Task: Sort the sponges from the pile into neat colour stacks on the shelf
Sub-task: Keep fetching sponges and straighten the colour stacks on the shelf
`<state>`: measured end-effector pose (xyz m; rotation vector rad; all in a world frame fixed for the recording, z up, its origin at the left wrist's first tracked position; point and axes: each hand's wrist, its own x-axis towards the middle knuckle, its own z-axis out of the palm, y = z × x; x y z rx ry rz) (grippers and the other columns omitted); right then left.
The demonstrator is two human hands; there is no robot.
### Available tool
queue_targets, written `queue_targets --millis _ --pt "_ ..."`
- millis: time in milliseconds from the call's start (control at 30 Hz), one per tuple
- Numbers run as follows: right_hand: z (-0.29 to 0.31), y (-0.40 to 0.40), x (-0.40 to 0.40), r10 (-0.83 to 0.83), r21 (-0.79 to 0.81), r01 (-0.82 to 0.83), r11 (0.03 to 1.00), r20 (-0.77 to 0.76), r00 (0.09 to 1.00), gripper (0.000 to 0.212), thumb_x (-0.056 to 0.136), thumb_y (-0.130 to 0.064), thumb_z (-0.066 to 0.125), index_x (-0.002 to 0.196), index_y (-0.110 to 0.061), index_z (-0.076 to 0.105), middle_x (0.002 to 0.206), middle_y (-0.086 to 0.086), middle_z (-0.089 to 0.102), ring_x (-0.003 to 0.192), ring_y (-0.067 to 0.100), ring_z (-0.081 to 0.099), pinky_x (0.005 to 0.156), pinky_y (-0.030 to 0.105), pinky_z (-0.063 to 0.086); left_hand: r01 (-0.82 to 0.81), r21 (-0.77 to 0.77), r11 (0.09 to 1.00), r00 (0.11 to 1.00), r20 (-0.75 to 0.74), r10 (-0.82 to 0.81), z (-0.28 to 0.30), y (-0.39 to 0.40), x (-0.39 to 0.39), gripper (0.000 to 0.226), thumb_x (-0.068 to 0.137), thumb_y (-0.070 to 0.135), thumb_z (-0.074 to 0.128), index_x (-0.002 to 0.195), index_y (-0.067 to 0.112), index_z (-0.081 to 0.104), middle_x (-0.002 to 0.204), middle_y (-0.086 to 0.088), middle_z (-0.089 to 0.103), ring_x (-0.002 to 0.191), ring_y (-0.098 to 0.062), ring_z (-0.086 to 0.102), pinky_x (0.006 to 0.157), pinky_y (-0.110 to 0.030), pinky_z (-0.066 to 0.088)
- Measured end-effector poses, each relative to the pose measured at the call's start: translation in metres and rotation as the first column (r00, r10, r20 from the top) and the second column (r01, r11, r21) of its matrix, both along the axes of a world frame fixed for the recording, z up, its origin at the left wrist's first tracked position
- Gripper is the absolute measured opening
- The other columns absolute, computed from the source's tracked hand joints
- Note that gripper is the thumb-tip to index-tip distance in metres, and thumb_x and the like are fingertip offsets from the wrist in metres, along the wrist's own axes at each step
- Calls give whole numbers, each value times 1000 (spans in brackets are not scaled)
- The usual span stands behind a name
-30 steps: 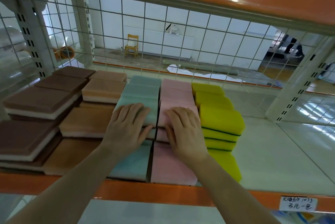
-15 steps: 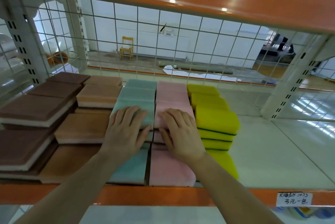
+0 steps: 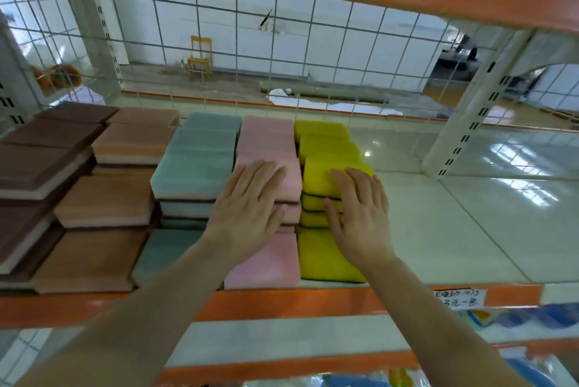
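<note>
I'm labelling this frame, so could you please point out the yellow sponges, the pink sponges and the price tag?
yellow sponges (image 3: 326, 261): head view, top of the front sponge.
pink sponges (image 3: 266, 261): head view, top of the front sponge.
price tag (image 3: 459, 298): head view, middle of the white label.

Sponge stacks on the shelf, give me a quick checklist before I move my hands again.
1. Left hand flat on pink sponges: ok.
2. Right hand flat on yellow sponges: ok.
3. Colours unmixed, brown, tan, teal, pink, yellow: ok.
4. Yellow stack edges flush: not ok, slightly stepped.
5. Loose pile left to sort: cannot tell, none in view.
</note>
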<state>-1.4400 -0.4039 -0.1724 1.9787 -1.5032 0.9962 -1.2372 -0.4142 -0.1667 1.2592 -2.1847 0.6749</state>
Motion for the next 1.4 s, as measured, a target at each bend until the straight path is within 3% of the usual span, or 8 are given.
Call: queue_targets --millis 133,267,433,567,667,967,1200,1400 --pt "-4 -9 -19 41 109 -43 993 25 999 48 97 -49 27 129 -16 40 126 19 51 119 34 42 108 42 24 -26 24 999 1000 -12 27 -8 -2 -14 51 95 41 28 129 6 41 125 -17 57 119 -29 38 104 -41 22" --pt "-5 -17 -28 147 139 -157 978 79 986 47 95 -49 32 127 -16 40 126 19 50 119 30 40 103 38 30 -34 28 999 998 -59 35 -10 -3 -15 47 88 37 38 125 8 42 120 -16 58 113 -28 40 99 -39 26" --pt "-4 -24 -31 270 91 -293 952 202 941 53 96 -47 35 117 -2 54 117 19 52 113 25 40 100 28 30 -53 48 997 993 -103 58 -10 -3 -19 45 87 38 37 122 11 43 119 -14 55 112 -27 39 98 -38 25" --pt "-1 -29 -33 282 76 -295 953 146 948 38 91 -35 47 112 -4 55 113 17 55 111 25 43 97 30 31 -81 56 995 985 -150 89 -8 -3 -27 41 85 38 37 116 13 43 116 -14 57 109 -26 40 95 -38 33" --pt "3 -32 -33 290 66 -299 952 128 949 40 88 -37 50 108 -3 57 111 16 55 108 23 42 94 28 32 -72 99 992 981 -174 88 -2 -4 -32 39 84 40 35 114 17 43 113 -10 57 107 -23 40 92 -41 43" --pt "3 -40 -37 359 81 -402 912 318 878 34 85 -33 51 96 0 56 104 15 53 99 16 42 85 14 31 -74 146 987 984 -152 97 -2 -5 -35 40 83 40 35 117 19 43 113 -10 59 104 -31 58 90 -45 47" --pt "4 -43 -39 376 67 -446 892 435 818 32 85 -32 52 92 -1 56 100 1 45 94 4 39 85 3 31 -82 118 990 980 -170 101 -7 -9 -35 41 83 40 36 118 21 43 114 -9 58 108 -23 43 90 -44 48" --pt "0 -37 -42 437 68 -485 872 339 833 29 83 -34 58 93 -7 51 102 -1 43 97 6 38 90 5 30 -80 110 991 979 -176 99 -9 -11 -34 41 83 40 37 117 19 43 113 -10 58 108 -22 40 91 -45 47"
